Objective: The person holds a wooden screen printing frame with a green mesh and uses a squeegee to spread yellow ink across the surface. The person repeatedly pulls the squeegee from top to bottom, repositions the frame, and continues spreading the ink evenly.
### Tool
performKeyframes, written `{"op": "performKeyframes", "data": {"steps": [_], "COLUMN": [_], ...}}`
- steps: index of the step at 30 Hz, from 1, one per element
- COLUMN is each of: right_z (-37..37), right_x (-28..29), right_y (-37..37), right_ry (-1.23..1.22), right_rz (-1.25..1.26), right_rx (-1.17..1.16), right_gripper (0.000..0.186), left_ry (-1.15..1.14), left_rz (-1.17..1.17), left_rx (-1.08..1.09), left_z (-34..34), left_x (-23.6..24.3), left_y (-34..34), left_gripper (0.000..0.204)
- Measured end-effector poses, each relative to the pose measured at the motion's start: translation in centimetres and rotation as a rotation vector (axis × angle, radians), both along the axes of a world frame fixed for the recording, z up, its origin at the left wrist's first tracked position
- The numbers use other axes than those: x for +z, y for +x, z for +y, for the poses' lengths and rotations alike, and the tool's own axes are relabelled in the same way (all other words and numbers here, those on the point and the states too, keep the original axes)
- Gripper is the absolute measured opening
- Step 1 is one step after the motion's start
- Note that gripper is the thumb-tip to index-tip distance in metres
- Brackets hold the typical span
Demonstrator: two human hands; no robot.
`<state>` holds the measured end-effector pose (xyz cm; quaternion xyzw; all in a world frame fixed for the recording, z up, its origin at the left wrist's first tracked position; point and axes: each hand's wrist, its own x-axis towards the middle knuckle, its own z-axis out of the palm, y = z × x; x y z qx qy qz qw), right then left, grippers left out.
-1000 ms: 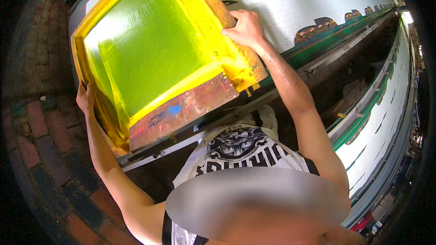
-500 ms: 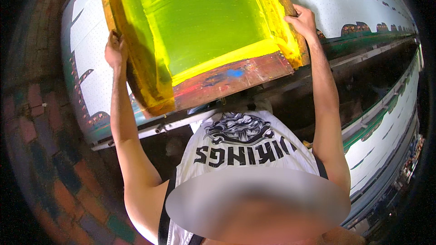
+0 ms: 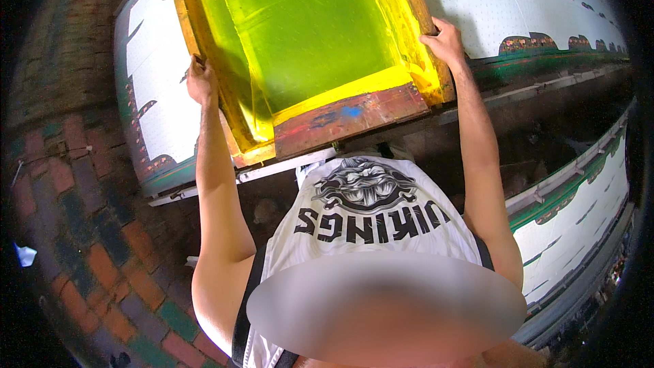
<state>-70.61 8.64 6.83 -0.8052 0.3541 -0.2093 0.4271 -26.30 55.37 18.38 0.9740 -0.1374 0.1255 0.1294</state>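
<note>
Before me is a large screen-printing frame [image 3: 347, 114] with wooden sides, yellow-coated inner borders and a taut yellow-green mesh [image 3: 313, 34]. My left hand [image 3: 201, 82] grips its left side, fingers closed around the wood. On the opposite side my right hand [image 3: 445, 42] holds the right edge, thumb on the upper face and the other fingers mostly hidden. The frame's near side is a reddish-brown board stained with blue and red. Its far edge runs out of view at the top. Whether its underside touches the table is hidden.
Beneath and beyond the frame stretches a long printing table [image 3: 157, 123] covered with white dotted sheets over dark patterned fabric. A pale rail [image 3: 286, 165] lines its near edge. Another table [image 3: 572, 225] stands behind me at right. Brick paving [image 3: 102, 266] lies at left.
The frame's left side and my left hand appear farther right, while its right side and my right hand appear slightly left. The view has shifted too. Both hands keep hold.
</note>
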Motion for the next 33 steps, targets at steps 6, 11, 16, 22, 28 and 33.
{"op": "performKeyframes", "data": {"steps": [6,11,16,22,28,33], "right_z": [0.5,13.6,21.1,22.6,24.9,22.7], "right_x": [-2.2,6.2,10.2,10.1,8.4,5.5], "right_y": [-0.5,-1.1,0.8,3.0,4.4,10.1], "right_ry": [-0.091,-0.227,-0.37,-0.495,-0.591,-0.768], "right_rz": [0.218,-0.146,0.129,0.088,0.26,0.158], "right_rx": [-0.048,0.45,0.977,0.82,0.61,0.521], "right_gripper": [0.067,0.061,0.048,0.045,0.053,0.053], "left_ry": [0.087,0.127,0.141,0.114,0.073,0.075], "left_rz": [-0.04,-0.031,-0.073,-0.071,-0.069,-0.119], "left_rx": [-0.021,-0.104,-0.121,-0.128,-0.158,-0.156], "left_z": [-1.0,0.2,0.1,0.6,1.0,1.0], "left_x": [-3.1,-2.8,-1.9,-1.9,-1.7,-2.8], "left_y": [-0.1,-0.2,0.7,0.9,2.0,2.2], "left_gripper": [0.026,0.036,0.051,0.046,0.042,0.044]}}
